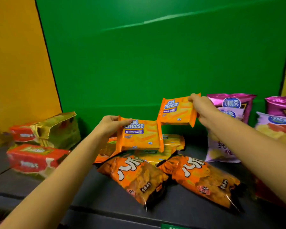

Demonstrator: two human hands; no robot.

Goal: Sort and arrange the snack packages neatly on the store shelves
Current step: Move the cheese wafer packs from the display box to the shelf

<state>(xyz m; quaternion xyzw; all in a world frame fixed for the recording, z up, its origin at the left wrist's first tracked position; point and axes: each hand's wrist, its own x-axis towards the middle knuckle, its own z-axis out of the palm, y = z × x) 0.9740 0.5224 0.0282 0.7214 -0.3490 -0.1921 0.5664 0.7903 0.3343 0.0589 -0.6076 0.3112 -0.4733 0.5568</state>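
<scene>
My left hand [110, 125] grips the top left corner of an orange Cal Cheese wafer pack [139, 135], held upright above the dark shelf [92, 195]. My right hand [202, 109] pinches the top right corner of a second Cal Cheese pack [176, 112], raised higher and further back. Under them lie more yellow-orange wafer packs [171, 143] in a loose pile. Two dark orange chip bags [137, 177] [203, 179] lie flat in front of the pile.
Red biscuit packs [35, 158] and a gold bag [59, 128] sit at the left. Purple and pink chip bags [231, 104] [277, 126] stand at the right, behind my right forearm. A green back panel [155, 55] closes the shelf behind, with yellow panels at both sides.
</scene>
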